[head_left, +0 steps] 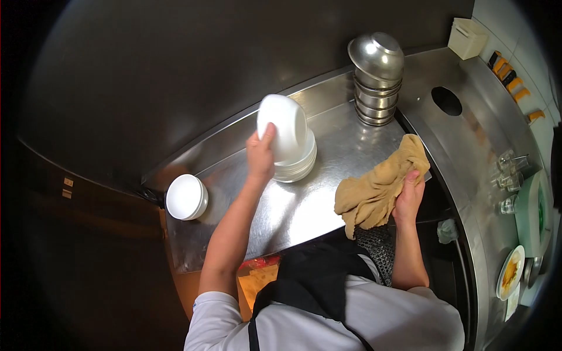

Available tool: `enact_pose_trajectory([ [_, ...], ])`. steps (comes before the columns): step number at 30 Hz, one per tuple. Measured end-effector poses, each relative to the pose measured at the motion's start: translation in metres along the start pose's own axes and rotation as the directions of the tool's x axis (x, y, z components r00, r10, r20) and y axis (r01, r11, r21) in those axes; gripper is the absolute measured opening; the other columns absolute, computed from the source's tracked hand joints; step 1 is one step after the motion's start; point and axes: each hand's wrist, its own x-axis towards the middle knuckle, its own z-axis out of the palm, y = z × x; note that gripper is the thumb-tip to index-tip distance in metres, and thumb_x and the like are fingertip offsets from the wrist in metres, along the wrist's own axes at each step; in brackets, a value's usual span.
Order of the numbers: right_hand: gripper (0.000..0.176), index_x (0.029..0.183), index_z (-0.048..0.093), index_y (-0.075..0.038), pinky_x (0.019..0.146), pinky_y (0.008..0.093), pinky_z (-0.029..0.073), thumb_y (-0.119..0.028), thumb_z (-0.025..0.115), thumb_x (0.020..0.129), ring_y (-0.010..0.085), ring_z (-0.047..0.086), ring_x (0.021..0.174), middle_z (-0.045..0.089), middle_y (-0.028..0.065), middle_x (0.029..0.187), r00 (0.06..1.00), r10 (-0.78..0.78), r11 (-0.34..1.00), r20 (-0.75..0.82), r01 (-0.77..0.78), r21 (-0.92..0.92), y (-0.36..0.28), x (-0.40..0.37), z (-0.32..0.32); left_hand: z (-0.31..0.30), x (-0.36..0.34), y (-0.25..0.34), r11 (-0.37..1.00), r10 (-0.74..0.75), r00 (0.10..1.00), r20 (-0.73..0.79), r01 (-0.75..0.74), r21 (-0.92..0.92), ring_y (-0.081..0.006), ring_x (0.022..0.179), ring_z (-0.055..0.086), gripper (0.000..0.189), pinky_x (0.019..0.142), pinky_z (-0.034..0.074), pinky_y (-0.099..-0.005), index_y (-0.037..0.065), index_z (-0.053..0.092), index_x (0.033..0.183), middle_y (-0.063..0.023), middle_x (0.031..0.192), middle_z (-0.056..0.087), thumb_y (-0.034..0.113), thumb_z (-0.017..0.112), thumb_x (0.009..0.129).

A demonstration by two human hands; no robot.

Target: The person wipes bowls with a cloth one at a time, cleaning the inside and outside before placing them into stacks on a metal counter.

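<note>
My left hand grips a white bowl by its side, thumb on the outer wall, the bowl tipped over on its side. Beneath it a stack of white bowls stands on the steel counter, partly hidden by the held bowl. On the right, my right hand is closed around a bunched tan cloth, which hangs down to the left over the counter's front edge.
More white bowls stand at the counter's left end. Stacked metal bowls rise at the back. On the right-hand counter are a round hole, small glasses, a green basin and a soiled plate. Orange-handled tools line the wall.
</note>
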Motion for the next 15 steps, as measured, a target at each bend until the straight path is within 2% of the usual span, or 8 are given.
enact_pose_trajectory([
  [2, 0.064, 0.139, 0.044, 0.002, 0.099, 0.0348, 0.049, -0.05, 0.051, 0.102, 0.0202, 0.059, 0.115, 0.056, 0.0111, 0.131, 1.0, -0.008, 1.0, 0.029, 0.008, -0.023, 0.003, 0.0, -0.004, -0.003, 0.009, 0.014, 0.992, -0.027, 0.998, -0.049, 0.021, -0.128, -0.0187, 0.104, 0.064, 0.042, 0.094, 0.05, -0.0348, -0.004, 0.06, 0.123, -0.011, 0.116, 0.068, 0.033, 0.058, 0.103],
  [4, 0.063, 0.136, 0.048, 0.003, 0.099, 0.0336, 0.047, -0.049, 0.054, 0.102, 0.0192, 0.058, 0.115, 0.058, 0.0107, 0.129, 1.0, 0.004, 1.0, 0.025, -0.005, 0.012, 0.0, 0.0, 0.0, -0.006, 0.018, 0.028, 0.965, -0.041, 0.998, -0.051, 0.026, -0.26, -0.0255, 0.116, 0.061, 0.048, 0.104, 0.046, -0.041, -0.003, 0.054, 0.131, -0.015, 0.129, 0.063, 0.037, 0.051, 0.105],
  [8, 0.062, 0.135, 0.049, 0.003, 0.1, 0.0332, 0.045, -0.049, 0.054, 0.102, 0.0189, 0.057, 0.115, 0.059, 0.0108, 0.128, 0.999, 0.024, 0.999, 0.037, -0.025, 0.036, -0.005, 0.002, 0.007, -0.004, 0.016, 0.052, 0.913, -0.058, 0.994, -0.096, 0.014, -0.408, -0.028, 0.128, 0.054, 0.053, 0.112, 0.04, -0.0449, -0.003, 0.048, 0.14, -0.0134, 0.14, 0.056, 0.038, 0.044, 0.107],
  [15, 0.062, 0.136, 0.048, 0.004, 0.1, 0.0334, 0.045, -0.049, 0.054, 0.102, 0.019, 0.057, 0.116, 0.058, 0.0113, 0.13, 0.996, 0.05, 0.998, 0.072, -0.053, 0.029, -0.003, 0.002, 0.013, -0.016, 0.011, 0.051, 0.869, -0.044, 0.996, -0.084, -0.003, -0.495, -0.0286, 0.132, 0.051, 0.054, 0.114, 0.038, -0.0455, -0.003, 0.045, 0.142, -0.0138, 0.142, 0.054, 0.038, 0.045, 0.107],
])
